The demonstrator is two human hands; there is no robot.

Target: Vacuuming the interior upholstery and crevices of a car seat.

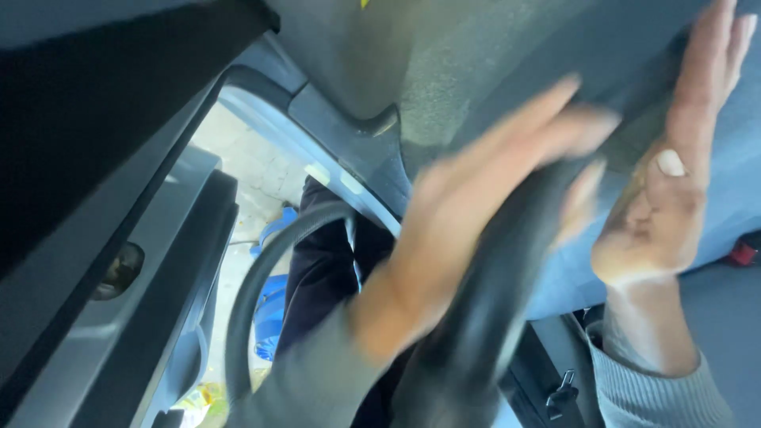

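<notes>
My left hand (483, 198) is blurred, but I can see it wrapped around a thick black vacuum nozzle (507, 269), fingers over the top and thumb on the far side, so it is closed on it. The nozzle runs up from the bottom of the view and its tip sits against the grey-blue car seat (737, 135). My right hand (674, 182) lies flat and open on that same seat fabric just beside the nozzle tip, fingers straight and together, thumb tucked against the palm, holding nothing. A black hose (254, 285) curves away from below the nozzle toward the open car door (151, 269) on the left. Through the doorway I see pale paving and a blue tub-like thing (273, 309) on the ground; what it holds I cannot tell. A red seat-belt buckle (745, 252) shows at the right edge.
</notes>
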